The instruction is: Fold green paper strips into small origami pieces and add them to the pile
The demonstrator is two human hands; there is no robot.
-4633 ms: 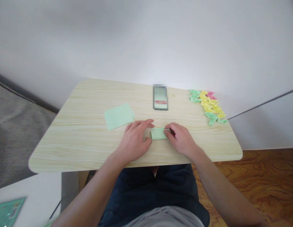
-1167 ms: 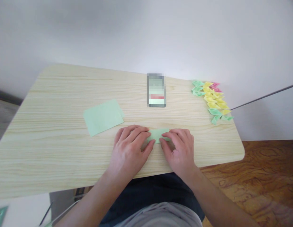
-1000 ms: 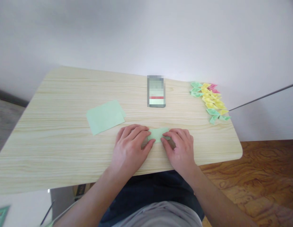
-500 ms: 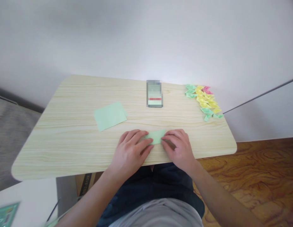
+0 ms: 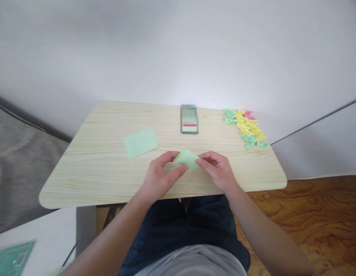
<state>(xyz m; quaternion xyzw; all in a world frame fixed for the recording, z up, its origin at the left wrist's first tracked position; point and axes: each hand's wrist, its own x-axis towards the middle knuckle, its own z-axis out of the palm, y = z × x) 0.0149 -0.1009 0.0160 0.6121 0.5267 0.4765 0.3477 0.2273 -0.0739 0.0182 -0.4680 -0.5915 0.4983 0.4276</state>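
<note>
A folded piece of light green paper (image 5: 188, 158) is between my two hands, above the near edge of the wooden table. My left hand (image 5: 163, 172) grips its left side, thumb in front and fingers behind. At the paper's right corner, my right hand (image 5: 220, 168) pinches it between thumb and forefinger. Flat green paper sheets (image 5: 141, 143) lie on the table to the left, apart from my hands.
A phone (image 5: 189, 119), its picture blurred, lies at the table's back edge. Several small folded paper pieces (image 5: 247, 124) in yellow, green and pink are grouped at the right. A green packet (image 5: 14, 258) rests on a white surface at lower left.
The green paper has come up off the tabletop and turned, now showing a pointed corner. My left fingers have shifted to its left edge. The whole view has moved slightly.
</note>
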